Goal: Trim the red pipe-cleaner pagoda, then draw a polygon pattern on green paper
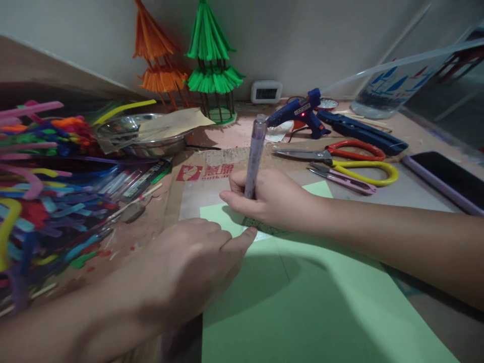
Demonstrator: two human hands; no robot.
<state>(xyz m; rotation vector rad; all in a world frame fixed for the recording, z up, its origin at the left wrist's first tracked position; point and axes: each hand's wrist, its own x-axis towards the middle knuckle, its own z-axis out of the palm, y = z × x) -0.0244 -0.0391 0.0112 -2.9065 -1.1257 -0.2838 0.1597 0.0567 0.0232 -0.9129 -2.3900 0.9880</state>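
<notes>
My right hand is closed around a clear-barrelled pen, held nearly upright over the green paper. Under that hand lies a clear ruler-like piece with dark markings, mostly covered. My left hand bends over the paper's left edge, fingers folded, one fingertip pressing the clear piece down beside the pen hand. A thin dark line runs down the sheet from there. The pen's tip is hidden behind my right fingers.
Scissors, pink-handled snips and a phone lie right. Behind are a blue glue gun, a glass, a small clock, and green and orange towers. Left: a metal bowl, pipe cleaners.
</notes>
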